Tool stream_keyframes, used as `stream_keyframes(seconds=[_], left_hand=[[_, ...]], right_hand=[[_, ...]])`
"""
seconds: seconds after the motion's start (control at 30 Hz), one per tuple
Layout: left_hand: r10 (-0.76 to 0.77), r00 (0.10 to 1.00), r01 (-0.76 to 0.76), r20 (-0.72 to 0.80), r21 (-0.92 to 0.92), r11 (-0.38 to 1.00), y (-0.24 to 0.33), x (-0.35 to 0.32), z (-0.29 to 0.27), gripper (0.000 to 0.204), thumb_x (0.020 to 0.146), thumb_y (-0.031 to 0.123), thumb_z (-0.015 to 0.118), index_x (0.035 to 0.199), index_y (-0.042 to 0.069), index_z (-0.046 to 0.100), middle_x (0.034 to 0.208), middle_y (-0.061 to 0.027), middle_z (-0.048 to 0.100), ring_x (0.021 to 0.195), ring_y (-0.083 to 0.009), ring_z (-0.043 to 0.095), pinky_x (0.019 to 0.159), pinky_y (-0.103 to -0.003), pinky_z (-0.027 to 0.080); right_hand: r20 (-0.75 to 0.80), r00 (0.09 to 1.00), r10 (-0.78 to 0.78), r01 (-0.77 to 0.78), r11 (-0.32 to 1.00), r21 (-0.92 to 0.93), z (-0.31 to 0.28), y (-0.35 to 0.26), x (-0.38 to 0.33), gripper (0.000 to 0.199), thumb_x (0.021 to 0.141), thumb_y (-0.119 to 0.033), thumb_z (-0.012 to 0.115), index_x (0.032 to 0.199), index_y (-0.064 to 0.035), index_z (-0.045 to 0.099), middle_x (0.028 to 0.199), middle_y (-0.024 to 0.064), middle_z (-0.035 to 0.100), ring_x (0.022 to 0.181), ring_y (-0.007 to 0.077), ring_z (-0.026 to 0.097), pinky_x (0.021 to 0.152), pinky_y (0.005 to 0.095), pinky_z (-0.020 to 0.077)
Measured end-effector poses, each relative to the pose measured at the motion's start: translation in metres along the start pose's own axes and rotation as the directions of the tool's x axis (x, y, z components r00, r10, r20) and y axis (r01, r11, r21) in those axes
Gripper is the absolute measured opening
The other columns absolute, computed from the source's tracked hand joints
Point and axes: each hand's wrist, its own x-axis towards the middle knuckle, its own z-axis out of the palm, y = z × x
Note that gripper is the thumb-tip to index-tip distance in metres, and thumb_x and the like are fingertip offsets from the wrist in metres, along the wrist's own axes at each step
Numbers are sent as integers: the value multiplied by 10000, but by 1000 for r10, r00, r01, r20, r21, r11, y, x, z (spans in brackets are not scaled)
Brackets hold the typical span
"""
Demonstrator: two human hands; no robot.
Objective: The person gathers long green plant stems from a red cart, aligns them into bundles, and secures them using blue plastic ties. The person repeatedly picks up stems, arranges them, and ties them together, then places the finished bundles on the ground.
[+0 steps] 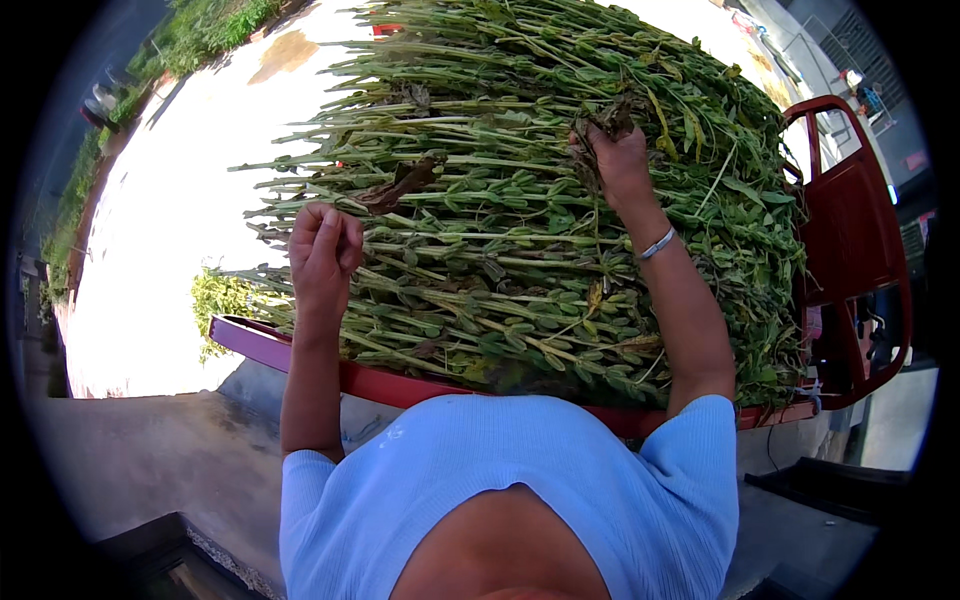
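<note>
A thick heap of cut green stalks with pods, looking like sesame, lies in front of me, stem ends to the left and leafy tops to the right. My right hand is closed around a bunch of crumpled, dry brown leaves above the middle of the heap. Over the stem ends, my left hand is closed, with thumb and fingers pressed together. A curled brown leaf sits just beside its fingertips; whether they grip it I cannot tell.
The stalks rest on a red vehicle bed, whose side rail runs between me and the heap. A red metal frame stands at the right end. Bright pale ground stretches to the left, with green bushes beyond.
</note>
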Motion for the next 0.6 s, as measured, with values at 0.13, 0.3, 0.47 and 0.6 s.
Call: stream_keyframes(seconds=[0.13, 0.3, 0.47, 0.6], left_hand=[[-8, 1000, 7, 9, 127, 992, -8, -4, 7, 86, 1010, 119, 500, 937, 74, 501, 806, -38, 592, 528, -29, 370, 462, -159, 293], [371, 856, -516, 360, 630, 580, -2, -4, 45, 186, 910, 178, 656, 1006, 58, 550, 993, -68, 622, 560, -55, 448, 495, -199, 376], [191, 723, -682, 664, 729, 49, -24, 24, 86, 344, 795, 226, 734, 1080, 90, 596, 1072, -91, 623, 725, -256, 620, 594, -376, 492], [-23, 764, -646, 645, 763, -38, -82, 54, 63, 241, 789, 224, 706, 988, 124, 612, 974, -74, 614, 764, -328, 637, 593, -449, 498]], right_hand=[[-13, 1000, -18, 20, 994, 108, -17, -42, -17, 83, 960, -50, 556, 1013, -6, 603, 846, 61, 666, 697, 146, 622, 628, 278, 529], [-17, 990, 140, -141, 977, -163, 0, -29, -61, 170, 932, -7, 536, 1084, 37, 597, 986, 57, 635, 863, 118, 562, 781, 291, 449], [-33, 989, 144, -140, 985, 104, 22, -4, -89, 181, 926, 9, 530, 1102, 30, 568, 958, 46, 623, 863, 105, 564, 769, 271, 454], [19, 999, 30, -32, 993, 110, 28, -20, -111, 191, 964, -15, 511, 1143, 25, 565, 994, 72, 652, 797, 114, 628, 687, 276, 531]])
